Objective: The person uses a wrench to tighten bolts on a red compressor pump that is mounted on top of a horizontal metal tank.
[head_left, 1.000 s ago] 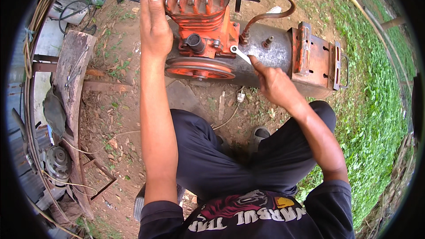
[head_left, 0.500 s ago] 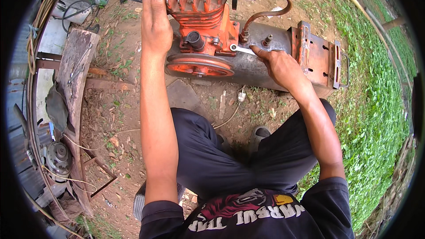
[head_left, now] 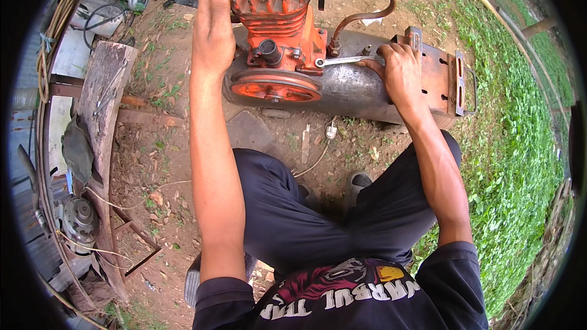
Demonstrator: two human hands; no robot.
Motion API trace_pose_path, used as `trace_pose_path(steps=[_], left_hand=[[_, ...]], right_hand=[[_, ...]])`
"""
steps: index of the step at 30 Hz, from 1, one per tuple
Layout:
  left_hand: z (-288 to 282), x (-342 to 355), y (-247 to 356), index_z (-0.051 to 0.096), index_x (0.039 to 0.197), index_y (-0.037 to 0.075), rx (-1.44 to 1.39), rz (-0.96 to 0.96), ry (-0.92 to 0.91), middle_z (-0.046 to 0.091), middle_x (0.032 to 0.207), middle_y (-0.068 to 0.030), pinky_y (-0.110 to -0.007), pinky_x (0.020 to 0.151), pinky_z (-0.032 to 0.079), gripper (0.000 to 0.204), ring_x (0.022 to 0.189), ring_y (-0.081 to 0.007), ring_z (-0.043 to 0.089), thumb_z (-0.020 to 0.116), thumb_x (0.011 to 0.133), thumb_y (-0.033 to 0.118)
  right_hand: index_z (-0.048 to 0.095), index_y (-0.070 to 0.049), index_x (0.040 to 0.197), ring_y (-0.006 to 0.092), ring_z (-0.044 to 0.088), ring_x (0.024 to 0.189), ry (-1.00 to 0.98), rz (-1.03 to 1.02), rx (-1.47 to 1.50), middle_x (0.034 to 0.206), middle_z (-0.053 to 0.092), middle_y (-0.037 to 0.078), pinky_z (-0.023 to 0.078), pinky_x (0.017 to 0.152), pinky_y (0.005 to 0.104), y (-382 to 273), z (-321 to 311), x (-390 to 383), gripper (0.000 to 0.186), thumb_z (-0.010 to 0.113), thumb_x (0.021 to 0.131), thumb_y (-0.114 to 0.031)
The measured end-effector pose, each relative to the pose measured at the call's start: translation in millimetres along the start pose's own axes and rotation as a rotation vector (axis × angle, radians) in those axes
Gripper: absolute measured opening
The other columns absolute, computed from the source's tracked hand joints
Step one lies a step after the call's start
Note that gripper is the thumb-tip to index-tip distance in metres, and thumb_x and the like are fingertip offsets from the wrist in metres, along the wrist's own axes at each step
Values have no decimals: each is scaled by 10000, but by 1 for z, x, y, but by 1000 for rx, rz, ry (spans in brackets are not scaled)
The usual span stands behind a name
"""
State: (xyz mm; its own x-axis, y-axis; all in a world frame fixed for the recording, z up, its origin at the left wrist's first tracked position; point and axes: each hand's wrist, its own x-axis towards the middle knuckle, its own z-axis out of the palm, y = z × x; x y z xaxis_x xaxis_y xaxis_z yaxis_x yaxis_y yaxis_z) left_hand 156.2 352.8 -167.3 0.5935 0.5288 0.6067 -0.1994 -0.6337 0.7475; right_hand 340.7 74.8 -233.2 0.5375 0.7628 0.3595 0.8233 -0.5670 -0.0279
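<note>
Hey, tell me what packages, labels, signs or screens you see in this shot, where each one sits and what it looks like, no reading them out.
Shirt print: on the person's dark shirt at the lower edge; pale block lettering under a red and yellow graphic.
Small bottle: on the ground at upper left; pale, any label too small to tell.
No signs or screens show.

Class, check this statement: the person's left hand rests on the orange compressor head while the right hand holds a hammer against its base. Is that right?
Not quite. The head view shows the right hand holding a wrench, not a hammer. The left hand does rest on the orange compressor head.
</note>
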Motion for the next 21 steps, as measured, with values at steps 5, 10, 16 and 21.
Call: trace_pose_path(steps=[5,10,16,21], left_hand=[[2,-4,5,465,1426,53,-5,-59,5,531,1376,-107,-357,996,461,558,1243,-213,537,310,1087,468],[5,-6,9,477,1405,56,-98,-99,32,560,1361,-120,-338,1081,373,518,1274,-209,515,350,1092,449],[9,-7,16,466,1408,48,-76,-120,41,568,1354,-131,-340,1080,376,514,1270,-211,517,354,1093,439],[7,-6,21,470,1403,41,-54,-146,53,575,1340,-134,-336,1073,383,497,1259,-214,523,378,1092,417]], right_hand=[[676,-9,1030,310,596,1083,3,-93,-31,1026,668,134,399,974,482,-12,7,-9,456,728,850,-425],[560,-2,1114,335,597,1021,42,19,-53,998,642,147,424,913,470,-29,27,-18,483,746,850,-361],[578,-18,1013,367,640,914,34,-128,131,962,649,176,487,824,490,3,16,-14,261,700,879,-206],[665,13,953,412,669,779,10,-154,485,860,657,223,518,697,511,-7,-17,-22,203,672,928,-189]])
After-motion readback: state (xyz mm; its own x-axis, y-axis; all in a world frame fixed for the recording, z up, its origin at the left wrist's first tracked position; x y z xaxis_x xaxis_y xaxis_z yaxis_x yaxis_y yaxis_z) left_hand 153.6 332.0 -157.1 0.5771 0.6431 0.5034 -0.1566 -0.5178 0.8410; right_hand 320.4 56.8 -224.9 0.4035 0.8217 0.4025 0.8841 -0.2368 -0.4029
